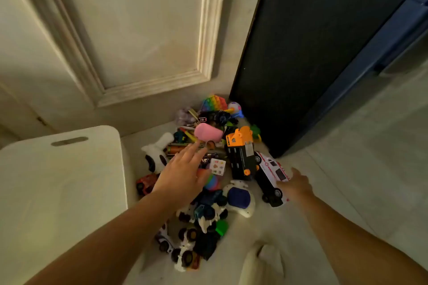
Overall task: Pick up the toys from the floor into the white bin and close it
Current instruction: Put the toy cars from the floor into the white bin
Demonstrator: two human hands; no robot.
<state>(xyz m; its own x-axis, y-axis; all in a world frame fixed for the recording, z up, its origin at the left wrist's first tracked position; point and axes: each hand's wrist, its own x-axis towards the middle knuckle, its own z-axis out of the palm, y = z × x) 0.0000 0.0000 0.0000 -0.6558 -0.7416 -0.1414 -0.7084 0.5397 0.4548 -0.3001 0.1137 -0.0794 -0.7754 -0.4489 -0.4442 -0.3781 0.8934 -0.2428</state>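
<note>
A heap of toys lies on the pale floor in the corner. It includes a pink oval toy (208, 132), an orange and black truck (240, 152), a white ambulance (271, 178), a white and blue controller (239, 196), a small sticker cube (217, 166) and several small cars (185, 254). The white bin (60, 192) stands at the left with its lid on, slot handle near the top. My left hand (183, 173) hovers over the heap with fingers straight, holding nothing. My right hand (295, 184) is at the ambulance's rear; its fingers are hidden behind it.
A cream panelled door (139, 30) backs the heap. A tall dark cabinet (312, 53) stands at the right of the toys. Bare floor (370, 146) lies to the right. A white sock-like cloth (264, 259) lies near the bottom.
</note>
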